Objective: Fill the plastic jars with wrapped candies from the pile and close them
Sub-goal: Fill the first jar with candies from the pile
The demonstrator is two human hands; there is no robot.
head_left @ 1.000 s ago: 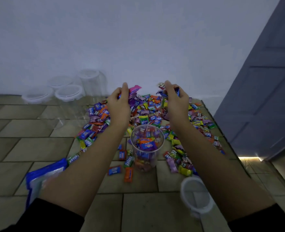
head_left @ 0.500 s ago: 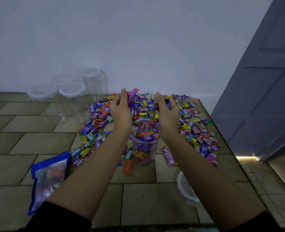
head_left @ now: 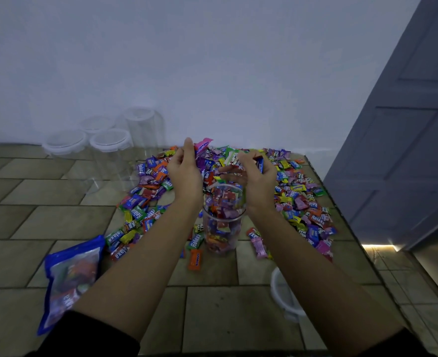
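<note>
A clear plastic jar [head_left: 223, 222] stands open on the tiled surface, filled with wrapped candies nearly to its rim. Both hands hover just above its mouth. My left hand [head_left: 185, 172] holds a bunch of candies, a pink wrapper sticking up past its fingers. My right hand [head_left: 255, 173] holds more candies, its fingers loosening over the jar. The candy pile [head_left: 297, 199] spreads behind and on both sides of the jar. A white lid [head_left: 282, 292] lies at the front right, partly hidden by my right forearm.
Several empty clear jars with white lids [head_left: 109, 140] stand at the back left against the wall. A blue candy bag [head_left: 68, 276] lies at the front left. The surface's edge runs along the right, with a grey door [head_left: 406, 150] beyond it.
Both hands lifted handfuls of candies from the pile and brought them back over the jar. The candy level in the jar has risen.
</note>
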